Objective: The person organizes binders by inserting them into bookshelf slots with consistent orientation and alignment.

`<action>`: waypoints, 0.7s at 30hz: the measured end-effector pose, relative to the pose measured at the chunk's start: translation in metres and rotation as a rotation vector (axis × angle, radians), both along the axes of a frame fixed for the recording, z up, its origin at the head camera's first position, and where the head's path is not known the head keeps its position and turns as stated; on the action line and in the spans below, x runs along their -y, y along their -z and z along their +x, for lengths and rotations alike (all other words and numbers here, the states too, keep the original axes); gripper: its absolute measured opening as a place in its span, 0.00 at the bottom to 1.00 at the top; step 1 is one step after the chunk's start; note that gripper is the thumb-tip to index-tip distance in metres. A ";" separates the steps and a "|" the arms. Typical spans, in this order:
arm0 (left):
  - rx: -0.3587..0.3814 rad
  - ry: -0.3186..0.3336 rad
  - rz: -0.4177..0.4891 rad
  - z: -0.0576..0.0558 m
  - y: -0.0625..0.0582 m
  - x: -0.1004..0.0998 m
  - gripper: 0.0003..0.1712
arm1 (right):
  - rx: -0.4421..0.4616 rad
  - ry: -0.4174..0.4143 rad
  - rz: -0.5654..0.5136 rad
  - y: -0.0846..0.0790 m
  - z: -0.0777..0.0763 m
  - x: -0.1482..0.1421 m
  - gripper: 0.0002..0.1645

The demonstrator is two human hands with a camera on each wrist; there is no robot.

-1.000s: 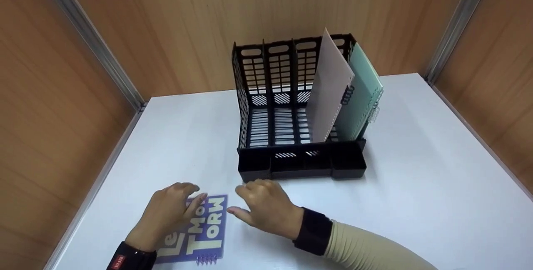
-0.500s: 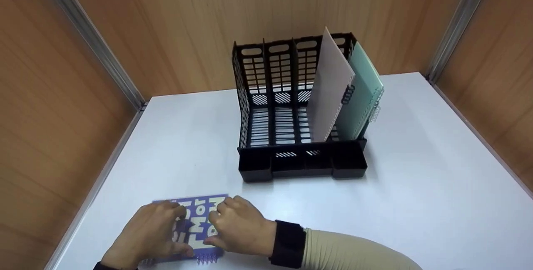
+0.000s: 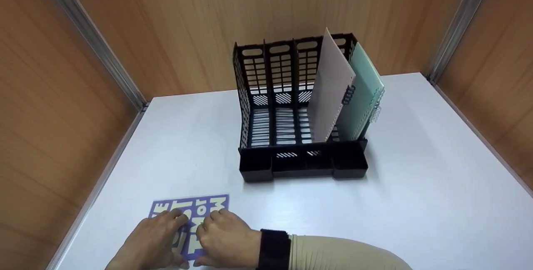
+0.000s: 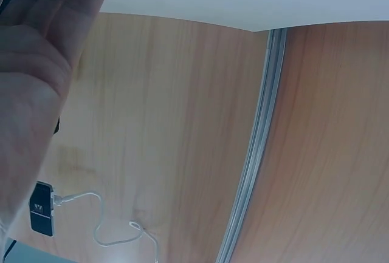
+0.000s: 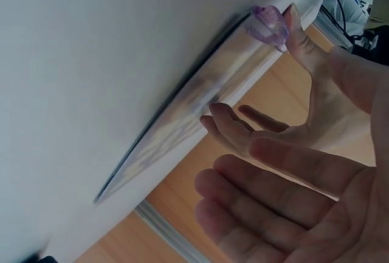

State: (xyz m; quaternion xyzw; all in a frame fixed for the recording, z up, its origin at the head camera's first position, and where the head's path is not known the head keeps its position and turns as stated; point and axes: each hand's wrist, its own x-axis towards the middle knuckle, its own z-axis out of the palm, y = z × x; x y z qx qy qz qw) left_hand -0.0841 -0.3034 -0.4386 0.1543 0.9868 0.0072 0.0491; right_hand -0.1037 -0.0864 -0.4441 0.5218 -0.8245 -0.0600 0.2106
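A purple spiral notebook (image 3: 200, 209) with pale block letters lies flat near the table's front left. Over its left half hovers my left hand (image 3: 152, 236), fingers bent loosely and thumb toward the near edge. My right hand (image 3: 227, 236) is over the right half, its thumb also at the near side. From the right wrist view, the notebook (image 5: 194, 93) appears at a low slant with purple binding rings (image 5: 269, 27). The left thumb there is right beside the rings. Both hands have relaxed fingers and grip nothing.
A black mesh file organizer (image 3: 302, 159) stands behind, with a pale pink notebook (image 3: 331, 91) and a mint green notebook (image 3: 362, 93) upright in its right slots. Wood panels surround the white table (image 3: 416, 203). In the left wrist view, a dark device (image 4: 41, 209) has a white cable.
Both hands have moved toward me and onto the notebook's near half, the right one also leftward. The notebook and organizer stay in place.
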 end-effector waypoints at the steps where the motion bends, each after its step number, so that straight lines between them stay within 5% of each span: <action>1: 0.008 -0.004 0.004 0.000 0.000 0.000 0.52 | -0.006 0.003 0.002 0.001 0.000 0.001 0.36; 11: -0.146 0.167 -0.028 0.002 0.007 -0.002 0.36 | -0.036 0.020 0.039 0.009 -0.002 0.005 0.37; 21: -0.296 0.355 -0.041 -0.002 0.018 -0.011 0.20 | -0.104 -0.028 0.089 0.017 -0.007 0.003 0.10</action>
